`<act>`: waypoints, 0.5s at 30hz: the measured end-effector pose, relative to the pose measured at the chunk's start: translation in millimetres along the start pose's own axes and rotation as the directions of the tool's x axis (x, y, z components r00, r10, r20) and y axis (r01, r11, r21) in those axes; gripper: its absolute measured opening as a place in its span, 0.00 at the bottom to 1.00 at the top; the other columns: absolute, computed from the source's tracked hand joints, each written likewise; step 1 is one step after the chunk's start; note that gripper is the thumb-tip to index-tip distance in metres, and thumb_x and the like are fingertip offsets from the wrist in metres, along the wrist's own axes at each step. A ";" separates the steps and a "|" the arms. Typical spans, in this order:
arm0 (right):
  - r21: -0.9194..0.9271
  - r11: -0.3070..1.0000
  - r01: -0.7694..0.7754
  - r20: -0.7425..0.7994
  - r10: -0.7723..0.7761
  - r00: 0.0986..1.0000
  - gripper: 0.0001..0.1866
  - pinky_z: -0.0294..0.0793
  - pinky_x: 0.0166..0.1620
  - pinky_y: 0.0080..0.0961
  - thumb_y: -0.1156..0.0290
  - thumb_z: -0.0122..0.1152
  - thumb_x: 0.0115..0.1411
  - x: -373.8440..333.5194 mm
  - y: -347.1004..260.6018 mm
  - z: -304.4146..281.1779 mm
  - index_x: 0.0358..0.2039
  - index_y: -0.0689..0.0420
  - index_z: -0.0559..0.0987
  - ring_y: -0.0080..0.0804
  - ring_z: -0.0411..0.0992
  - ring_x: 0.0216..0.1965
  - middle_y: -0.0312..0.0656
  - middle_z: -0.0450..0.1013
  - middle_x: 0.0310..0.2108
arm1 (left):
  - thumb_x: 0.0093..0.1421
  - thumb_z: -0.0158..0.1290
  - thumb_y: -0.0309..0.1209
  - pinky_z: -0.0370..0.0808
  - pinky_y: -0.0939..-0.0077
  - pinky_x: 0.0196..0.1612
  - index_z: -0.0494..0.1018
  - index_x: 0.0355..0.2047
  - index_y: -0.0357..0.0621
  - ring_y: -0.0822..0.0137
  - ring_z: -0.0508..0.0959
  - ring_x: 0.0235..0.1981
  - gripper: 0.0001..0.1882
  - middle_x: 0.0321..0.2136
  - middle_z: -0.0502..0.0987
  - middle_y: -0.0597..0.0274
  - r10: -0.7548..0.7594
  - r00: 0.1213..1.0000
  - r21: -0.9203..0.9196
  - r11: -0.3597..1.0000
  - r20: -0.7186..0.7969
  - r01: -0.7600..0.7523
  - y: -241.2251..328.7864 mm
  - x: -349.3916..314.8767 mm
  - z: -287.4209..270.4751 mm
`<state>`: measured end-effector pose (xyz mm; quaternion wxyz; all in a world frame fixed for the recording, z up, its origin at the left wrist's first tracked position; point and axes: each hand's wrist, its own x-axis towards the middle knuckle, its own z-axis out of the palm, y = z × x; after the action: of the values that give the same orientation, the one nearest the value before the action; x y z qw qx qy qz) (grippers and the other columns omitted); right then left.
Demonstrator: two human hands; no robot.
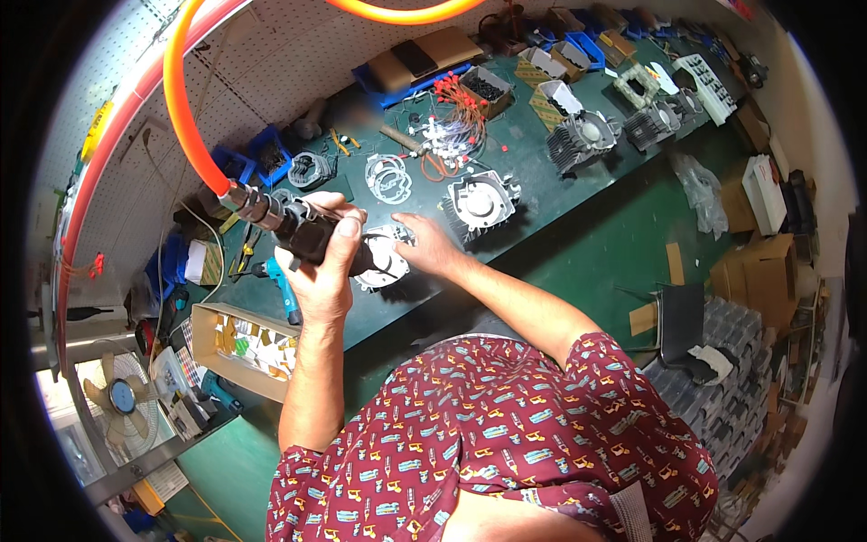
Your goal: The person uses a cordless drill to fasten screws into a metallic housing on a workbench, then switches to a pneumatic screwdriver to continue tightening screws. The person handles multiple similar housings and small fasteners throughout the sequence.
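My left hand (pixel 325 275) is wrapped round a black air tool (pixel 307 235), whose metal coupling joins an orange hose (pixel 185 126). The tool's front end points down at a silver metal housing (pixel 388 264) near the bench's front edge; whether it touches is hidden. My right hand (pixel 428 244) grips the right side of that housing, fingers at its rim. Just to the right stands another finned metal housing (pixel 481 203). Flat grey gaskets (pixel 388 178) lie beyond my hands. A teal cordless drill (pixel 284 291) rests left of my left forearm.
More finned housings (pixel 582 140) stand along the green bench (pixel 542 203) at the right. Red-tipped wires (pixel 462 113) lie at the back beside a box of dark small parts (pixel 486 88). Blue bins (pixel 269 155) line the left wall. A cardboard box (pixel 209 339) holds small packets.
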<state>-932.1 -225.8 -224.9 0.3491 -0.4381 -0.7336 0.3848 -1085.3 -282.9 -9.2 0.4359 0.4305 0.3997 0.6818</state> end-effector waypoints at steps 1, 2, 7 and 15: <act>-0.001 1.000 -0.020 0.009 0.020 1.000 0.30 0.69 0.65 0.37 0.65 0.66 0.56 -1.8 0.8 -8.1 0.58 0.67 0.77 0.53 0.73 0.60 0.60 0.76 0.56 | 0.60 0.63 0.23 0.79 0.69 0.48 0.74 0.48 0.35 0.66 0.83 0.39 0.16 0.36 0.81 0.57 0.000 1.000 -0.011 1.000 -0.006 0.000 0.6 1.8 7.2; 0.005 0.999 -0.035 0.027 0.035 0.999 0.29 0.70 0.65 0.37 0.65 0.65 0.56 -2.4 -8.2 -21.8 0.57 0.66 0.78 0.53 0.74 0.59 0.60 0.76 0.56 | 0.60 0.63 0.23 0.80 0.67 0.48 0.74 0.48 0.35 0.65 0.83 0.38 0.16 0.36 0.81 0.57 0.003 1.000 -0.015 1.000 -0.021 -0.003 1.8 3.0 13.2; 0.079 0.996 0.047 -0.220 -0.029 0.975 0.15 0.76 0.55 0.38 0.75 0.62 0.60 -2.7 -23.5 -126.0 0.47 0.62 0.82 0.50 0.78 0.49 0.52 0.80 0.46 | 0.59 0.58 0.23 0.73 0.50 0.61 0.73 0.41 0.36 0.58 0.81 0.46 0.11 0.35 0.79 0.54 0.251 0.964 -0.141 0.955 -0.083 -0.260 -17.6 20.1 57.7; -0.147 0.989 0.012 0.002 -0.012 1.000 0.34 0.62 0.69 0.43 0.68 0.68 0.56 4.4 83.9 -205.5 0.63 0.62 0.70 0.52 0.65 0.66 0.57 0.69 0.63 | 0.59 0.58 0.19 0.78 0.53 0.59 0.72 0.42 0.38 0.58 0.81 0.45 0.12 0.38 0.79 0.54 0.260 0.920 0.130 0.964 -0.295 -0.231 -103.3 34.4 134.8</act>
<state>-727.8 -141.9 -202.6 0.3181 -0.4579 -0.7627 0.3278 -941.9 -196.7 -54.3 0.2587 0.3847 0.4370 0.7708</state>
